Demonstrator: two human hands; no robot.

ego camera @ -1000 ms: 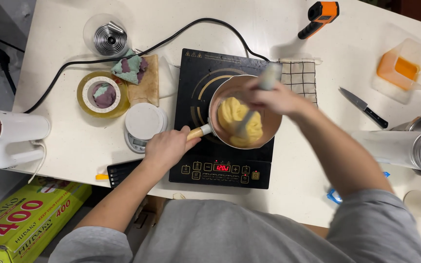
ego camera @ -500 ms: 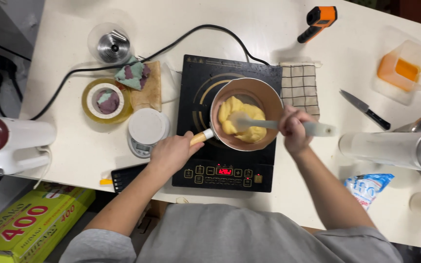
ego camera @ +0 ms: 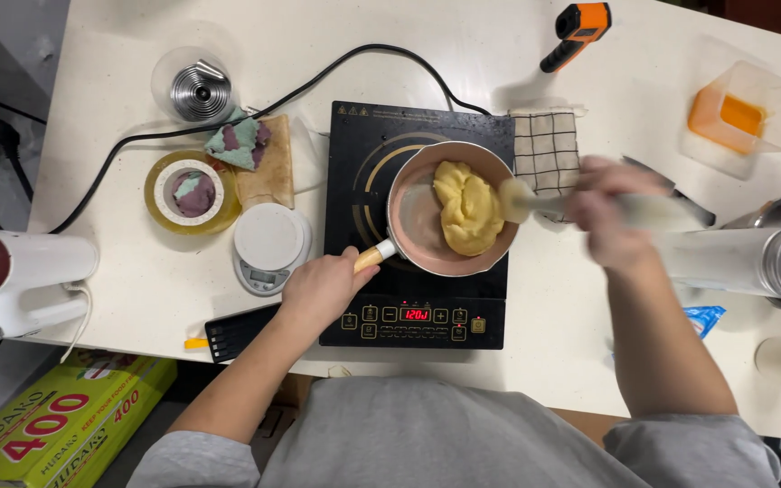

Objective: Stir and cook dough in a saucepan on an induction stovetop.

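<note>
A: Bench, left end first: white appliance with a dark red end (ego camera: 11,276) lies on its side at the left edge. Right of it, a yellow-rimmed round dish (ego camera: 190,192) and a small round white scale (ego camera: 269,244).

B: Left hand?

A: Left hand (ego camera: 318,291) is curled shut around the pale wooden handle of the saucepan (ego camera: 422,230), at the near left of the pan. Pan sits on the black induction hob (ego camera: 418,226), red display lit at the near edge.

B: Contents?

A: Lump of yellow dough (ego camera: 467,208), lying in the right half of the pan; bare pink floor to its left.

B: Right hand?

A: Right hand (ego camera: 612,212), motion-blurred, is closed around the handle of a pale spatula (ego camera: 535,201), just right of the pan; spatula head touches the dough's right side. Checked cloth (ego camera: 546,149) lies under it. Far right: clear tub with orange contents (ego camera: 743,117).
</note>
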